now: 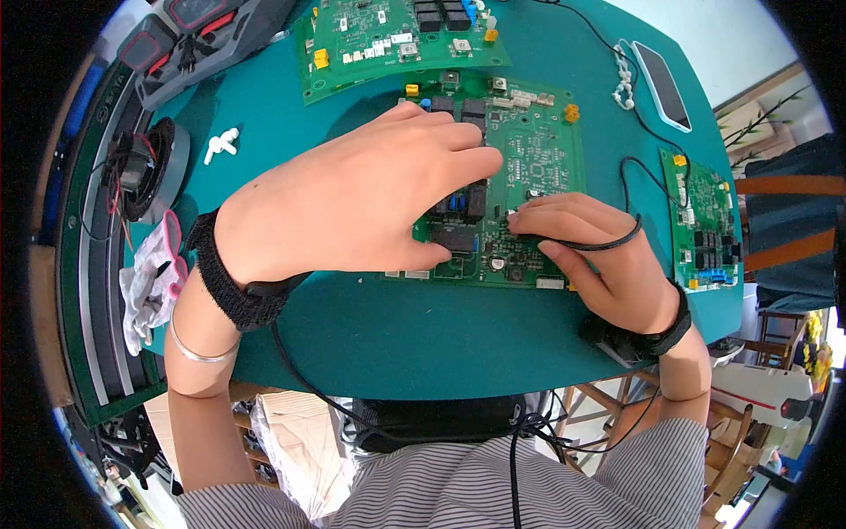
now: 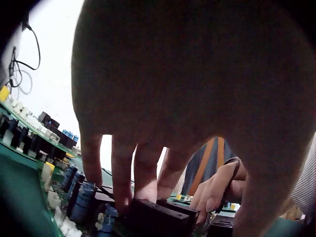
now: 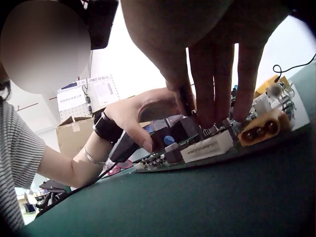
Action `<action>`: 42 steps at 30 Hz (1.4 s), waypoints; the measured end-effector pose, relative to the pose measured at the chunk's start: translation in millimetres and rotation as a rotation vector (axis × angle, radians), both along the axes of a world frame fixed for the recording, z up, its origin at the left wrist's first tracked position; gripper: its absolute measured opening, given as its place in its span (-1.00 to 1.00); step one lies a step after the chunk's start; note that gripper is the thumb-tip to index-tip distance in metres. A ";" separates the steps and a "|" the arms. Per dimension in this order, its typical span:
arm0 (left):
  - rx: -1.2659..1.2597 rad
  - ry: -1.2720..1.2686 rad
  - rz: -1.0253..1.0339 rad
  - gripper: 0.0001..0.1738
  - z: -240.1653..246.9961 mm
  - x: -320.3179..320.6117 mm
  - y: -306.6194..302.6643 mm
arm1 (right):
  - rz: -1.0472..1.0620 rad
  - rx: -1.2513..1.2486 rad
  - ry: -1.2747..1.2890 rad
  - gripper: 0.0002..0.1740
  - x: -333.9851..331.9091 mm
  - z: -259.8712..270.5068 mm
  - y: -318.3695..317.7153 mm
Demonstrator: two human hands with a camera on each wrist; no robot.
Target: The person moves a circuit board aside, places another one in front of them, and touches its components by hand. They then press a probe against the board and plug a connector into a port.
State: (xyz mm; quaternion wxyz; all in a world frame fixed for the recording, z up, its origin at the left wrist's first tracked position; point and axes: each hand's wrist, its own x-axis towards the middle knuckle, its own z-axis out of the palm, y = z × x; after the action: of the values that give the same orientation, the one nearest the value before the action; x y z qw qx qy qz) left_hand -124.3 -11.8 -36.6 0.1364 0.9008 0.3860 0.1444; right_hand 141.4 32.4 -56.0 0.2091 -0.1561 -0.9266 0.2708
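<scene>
A green circuit board (image 1: 542,145) lies on the teal table mat in front of the person. Across its left half spreads the left hand (image 1: 352,189), fingers and thumb reaching down to its tall black block components (image 2: 160,217). At the board's lower right, the right hand (image 1: 604,242) pinches a slim dark tool (image 3: 186,101) between thumb and fingers, close over small components. From that tool a black cord (image 1: 608,244) runs across the hand and loops up to the right. The tool's tip is mostly hidden by the fingers.
Another green board (image 1: 379,66) lies behind, and a smaller one (image 1: 705,220) at the right. A white phone (image 1: 663,86) lies back right. On the left are white earbuds (image 1: 222,145), a grey reel (image 1: 167,167), a pink-edged glove (image 1: 154,282) and a grey tool case (image 1: 211,53).
</scene>
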 end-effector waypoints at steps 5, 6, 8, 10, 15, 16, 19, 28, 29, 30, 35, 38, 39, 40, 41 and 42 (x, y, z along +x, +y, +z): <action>-0.011 -0.015 0.008 -0.27 1.0 1.2 -1.0 | 0.014 0.038 -0.005 -0.78 -0.7 1.4 0.4; -0.022 -0.014 0.021 -0.27 1.3 1.8 -1.7 | 0.014 0.037 -0.007 -0.78 -0.4 1.2 0.5; -0.034 -0.014 0.034 -0.28 2.7 3.0 -2.8 | 0.023 0.064 0.041 -0.79 0.2 0.8 1.3; -0.034 0.014 0.054 -0.30 4.2 4.0 -3.9 | 0.022 0.061 0.052 -0.81 0.7 3.0 0.6; 0.005 -0.032 0.062 -0.31 -0.2 4.8 -5.9 | 0.003 0.031 0.083 -0.90 3.7 7.2 -0.3; 0.008 -0.036 0.066 -0.31 -0.6 5.0 -6.1 | -0.014 0.030 0.079 -0.94 4.3 7.2 0.1; -0.028 0.008 0.085 -0.31 2.7 6.1 -7.3 | -0.039 0.023 0.070 -0.94 3.6 6.5 0.5; 0.005 0.015 0.069 -0.29 2.0 6.7 -6.5 | -0.013 -0.007 0.077 -0.88 2.7 4.5 -0.5; 0.005 0.015 0.069 -0.29 1.9 6.7 -6.5 | -0.001 -0.028 0.103 -0.88 2.6 3.3 -0.4; -0.001 0.023 0.074 -0.28 1.8 6.7 -6.5 | -0.001 -0.028 0.102 -0.88 2.3 3.4 -0.7; 0.008 0.007 0.081 -0.28 -0.1 6.4 -7.5 | 0.027 -0.004 0.080 -0.89 3.2 2.9 -1.5; 0.007 0.000 0.082 -0.29 -0.7 6.3 -7.5 | 0.050 -0.026 0.081 -0.89 2.9 2.2 -1.5; 0.009 -0.008 0.082 -0.29 -1.2 6.0 -7.7 | 0.050 -0.026 0.081 -0.89 2.8 2.5 -1.5; 0.011 -0.017 0.082 -0.29 -1.4 5.9 -7.8 | 0.055 -0.020 0.063 -0.90 2.9 3.0 -1.2; 0.010 -0.017 0.081 -0.29 -1.4 5.9 -7.8 | 0.060 -0.013 0.045 -0.90 2.9 3.3 -1.0; 0.014 -0.012 0.081 -0.30 -1.2 5.9 -7.8 | 0.059 -0.013 0.045 -0.90 2.7 3.3 -0.8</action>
State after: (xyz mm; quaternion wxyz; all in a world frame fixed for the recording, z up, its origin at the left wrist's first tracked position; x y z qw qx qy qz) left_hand -118.4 -19.6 -37.9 0.1263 0.8846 0.4203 0.1580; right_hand 144.1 31.6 -52.7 0.2207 -0.1242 -0.9240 0.2864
